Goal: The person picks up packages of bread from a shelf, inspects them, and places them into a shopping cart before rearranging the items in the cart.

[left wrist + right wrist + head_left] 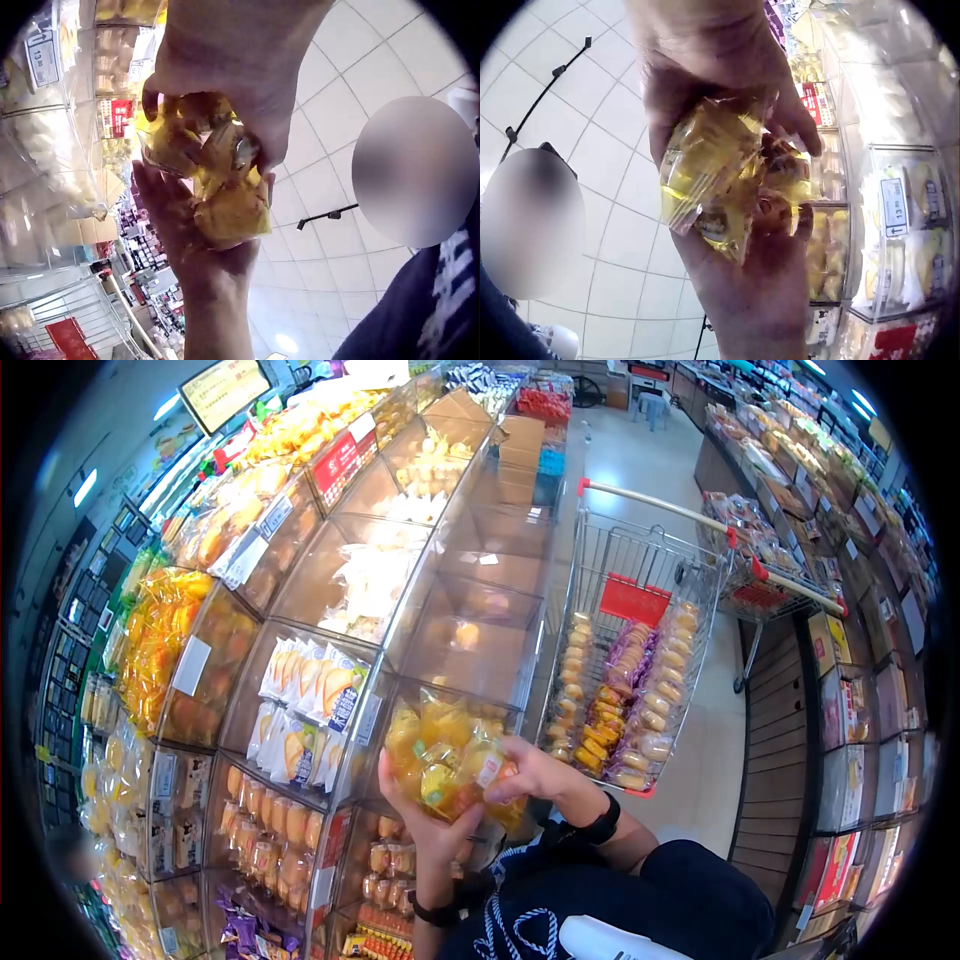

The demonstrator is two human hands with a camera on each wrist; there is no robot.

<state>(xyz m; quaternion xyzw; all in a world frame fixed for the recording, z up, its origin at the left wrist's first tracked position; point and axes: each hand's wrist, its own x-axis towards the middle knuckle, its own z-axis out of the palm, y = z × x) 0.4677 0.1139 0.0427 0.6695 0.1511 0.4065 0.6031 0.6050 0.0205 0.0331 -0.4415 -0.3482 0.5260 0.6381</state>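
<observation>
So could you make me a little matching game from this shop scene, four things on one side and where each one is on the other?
Things:
1 yellow packets
2 shopping cart
3 white-and-orange packs
4 red panel

Places:
A in a clear shelf bin
B cupped between the left hand and the right hand
C inside the cart
D standing on the floor tiles

Pairs: 1-B, 2-D, 3-A, 4-C.

Two hands [425,825] [530,770], one shopping cart [610,555]
</observation>
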